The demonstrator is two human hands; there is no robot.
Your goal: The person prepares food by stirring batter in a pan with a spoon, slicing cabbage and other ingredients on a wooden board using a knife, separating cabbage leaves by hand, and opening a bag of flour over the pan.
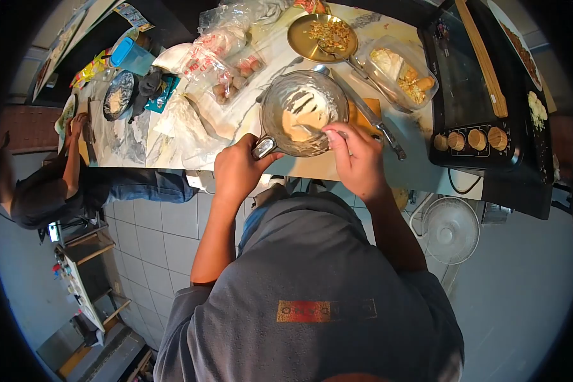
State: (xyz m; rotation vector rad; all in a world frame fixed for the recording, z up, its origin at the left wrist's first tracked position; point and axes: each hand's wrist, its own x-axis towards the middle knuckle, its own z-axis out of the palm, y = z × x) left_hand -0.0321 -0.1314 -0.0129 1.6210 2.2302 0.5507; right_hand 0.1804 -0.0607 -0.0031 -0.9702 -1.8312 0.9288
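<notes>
In front of me at the counter's edge is a round, shiny mixing pot (268,105) with a short handle, tilted so its inside shows. Pale batter (299,124) lies in the bottom and white smears coat its wall. My left hand (235,162) is closed on the handle at the pot's lower left. My right hand (358,156) pinches the end of a spoon (307,129) at the right rim; its other end dips into the batter. Just right of the pot, a long knife (372,118) lies by an orange-brown board (361,116).
Behind the pot stand a brass-coloured plate (302,48) of chopped food and a clear food container (388,79). Plastic bags (213,54) lie to the left, a toaster oven (471,108) to the right. Another person's hand (77,122) works at the far left; a fan (451,230) stands below.
</notes>
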